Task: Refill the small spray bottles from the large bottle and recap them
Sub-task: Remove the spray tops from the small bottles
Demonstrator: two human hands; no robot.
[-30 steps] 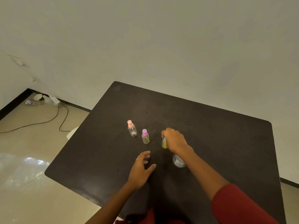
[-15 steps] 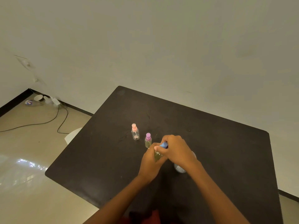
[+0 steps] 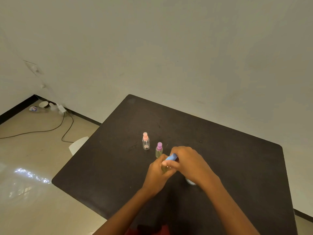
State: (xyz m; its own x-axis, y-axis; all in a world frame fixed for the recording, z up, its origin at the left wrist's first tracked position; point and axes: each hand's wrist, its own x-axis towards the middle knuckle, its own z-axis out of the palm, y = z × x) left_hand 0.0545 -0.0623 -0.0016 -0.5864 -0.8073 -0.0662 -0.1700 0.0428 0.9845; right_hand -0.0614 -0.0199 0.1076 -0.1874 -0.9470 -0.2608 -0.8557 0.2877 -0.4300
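On the dark table (image 3: pixel 228 150) my left hand (image 3: pixel 158 173) grips the body of a small spray bottle (image 3: pixel 165 168) with yellowish liquid, held tilted above the tabletop. My right hand (image 3: pixel 189 162) pinches its blue cap (image 3: pixel 171 157). A pink-capped small bottle (image 3: pixel 145 141), nearly empty, stands upright to the left. A purple-capped small bottle (image 3: pixel 159 150) with yellowish liquid stands beside it. Behind my right wrist only the bottom of the large bottle (image 3: pixel 191 182) shows.
The table's left edge drops to a tiled floor with a black cable (image 3: pixel 50 129), a power adapter (image 3: pixel 61 108) and some litter by the wall corner. A white chair corner (image 3: pixel 78 145) sticks out under the table's left side.
One second ago my right hand alone held the blue-capped bottle on the table. My left hand then came in and took its body, and both hands have lifted it slightly toward me.
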